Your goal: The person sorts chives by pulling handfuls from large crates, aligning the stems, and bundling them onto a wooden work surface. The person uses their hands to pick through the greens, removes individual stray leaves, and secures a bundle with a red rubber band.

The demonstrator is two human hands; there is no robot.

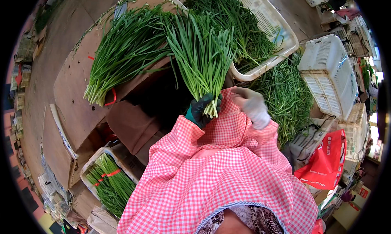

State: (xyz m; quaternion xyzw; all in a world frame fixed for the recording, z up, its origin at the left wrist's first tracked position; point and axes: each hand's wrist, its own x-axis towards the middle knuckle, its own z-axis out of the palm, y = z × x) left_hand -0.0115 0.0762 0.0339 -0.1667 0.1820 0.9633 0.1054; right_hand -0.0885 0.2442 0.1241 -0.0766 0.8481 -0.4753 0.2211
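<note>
A bunch of Chinese chives (201,58) stands upright in front of me, its leaves fanned out at the top. My left hand (200,111), in a dark green and black glove, is closed round the pale stem ends. Just right of those stems, my right hand (253,105) wears a whitish glove and touches nothing that I can make out. Motion smears its fingers. On the brown board to the left lies another heap of chives (132,46), with a red strip (112,97) by its stem ends.
A white plastic crate (287,38) holding more chives stands at the far side. Loose greens (287,97) are piled right of me, beside an upended white crate (326,67) and a red bag (326,162). At lower left, another crate (88,172) holds red-banded chive bundles (110,181).
</note>
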